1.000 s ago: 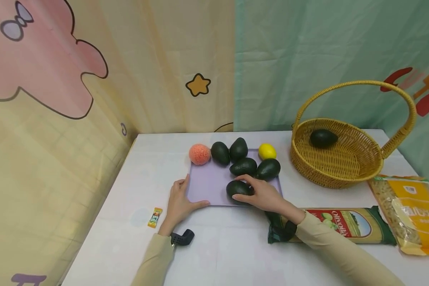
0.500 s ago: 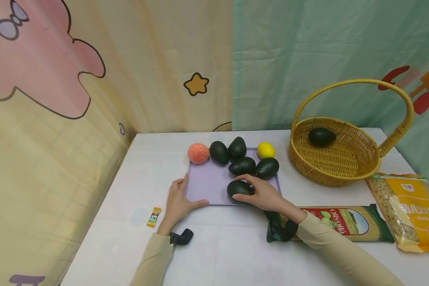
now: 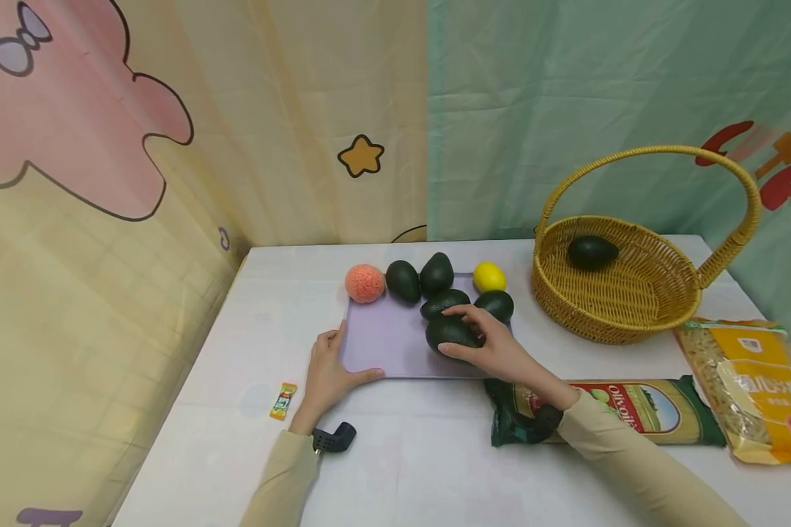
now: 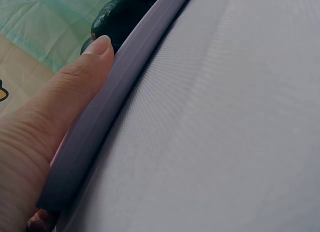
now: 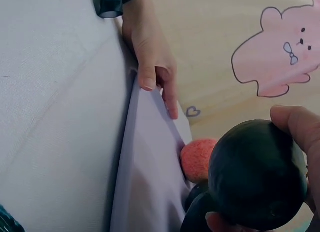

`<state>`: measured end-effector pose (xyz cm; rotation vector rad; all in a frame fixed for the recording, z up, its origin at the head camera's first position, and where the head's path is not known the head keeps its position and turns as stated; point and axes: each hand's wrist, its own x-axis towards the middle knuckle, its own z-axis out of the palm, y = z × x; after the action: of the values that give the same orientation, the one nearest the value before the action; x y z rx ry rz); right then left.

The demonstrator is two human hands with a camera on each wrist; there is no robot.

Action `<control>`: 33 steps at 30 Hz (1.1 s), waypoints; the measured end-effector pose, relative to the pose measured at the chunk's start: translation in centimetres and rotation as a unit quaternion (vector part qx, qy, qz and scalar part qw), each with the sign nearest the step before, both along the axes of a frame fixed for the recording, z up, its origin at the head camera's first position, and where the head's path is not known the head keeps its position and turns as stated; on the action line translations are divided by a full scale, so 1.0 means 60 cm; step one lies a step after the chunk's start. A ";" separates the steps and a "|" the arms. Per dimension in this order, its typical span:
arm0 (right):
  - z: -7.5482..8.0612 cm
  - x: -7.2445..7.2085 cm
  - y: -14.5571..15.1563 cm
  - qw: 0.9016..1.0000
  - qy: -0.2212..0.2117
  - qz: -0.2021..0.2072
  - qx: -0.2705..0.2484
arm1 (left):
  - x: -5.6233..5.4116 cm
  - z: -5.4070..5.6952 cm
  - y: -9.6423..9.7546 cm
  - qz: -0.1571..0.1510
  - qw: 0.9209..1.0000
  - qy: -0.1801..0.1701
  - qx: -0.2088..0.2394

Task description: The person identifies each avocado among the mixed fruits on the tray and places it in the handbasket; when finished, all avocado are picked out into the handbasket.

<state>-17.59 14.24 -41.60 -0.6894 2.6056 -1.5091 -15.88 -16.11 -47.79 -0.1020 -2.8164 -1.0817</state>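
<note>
In the head view, my right hand (image 3: 501, 353) grips a dark green avocado (image 3: 450, 334) between thumb and fingers, over the right part of a lilac tray (image 3: 379, 340). The right wrist view shows this avocado (image 5: 257, 174) close up, thumb and fingertips on its sides. My left hand (image 3: 329, 377) rests at the tray's near left corner, thumb straight along the front rim and fingers along the left side. Several more avocados (image 3: 403, 282) lie in the tray's back part. A coral-pink textured ball (image 3: 365, 283) sits at its back left corner, a lemon (image 3: 489, 277) at the back right.
Right of the tray stands a wicker basket (image 3: 570, 311) with a tall handle and one avocado (image 3: 592, 252) inside. A pasta pack (image 3: 639, 410) lies partly under my right forearm. Beside it is a yellow bag (image 3: 751, 388). A small candy packet (image 3: 283, 401) lies at left.
My right hand and its avocado have moved slightly up and right from the tray's front edge, now overlapping the avocados behind. The left hand stays at the corner.
</note>
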 end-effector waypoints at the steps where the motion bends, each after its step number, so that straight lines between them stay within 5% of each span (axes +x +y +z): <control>1: 0.003 0.000 0.002 1.000 0.002 -0.002 -0.008 | 0.000 0.000 0.000 0.000 1.000 0.000 0.001; 6: 0.024 -0.003 0.009 0.999 0.014 -0.014 -0.050 | 0.000 -0.001 0.000 -0.001 1.000 0.000 -0.001; 14: 0.092 0.008 0.019 0.988 0.057 -0.034 -0.137 | -0.001 -0.003 -0.001 -0.002 1.000 0.005 -0.002; 23: 0.089 -0.032 0.075 0.972 0.106 -0.100 -0.187 | -0.002 -0.003 0.000 -0.002 1.000 0.007 -0.001; 33: 0.104 -0.057 0.143 0.950 0.169 -0.198 -0.174 | -0.002 -0.003 -0.001 -0.001 1.000 0.002 0.001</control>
<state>-21.03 22.84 -35.33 -0.4994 2.8877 -2.1827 -16.00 -16.15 -47.94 -0.1062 -2.8123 -1.0825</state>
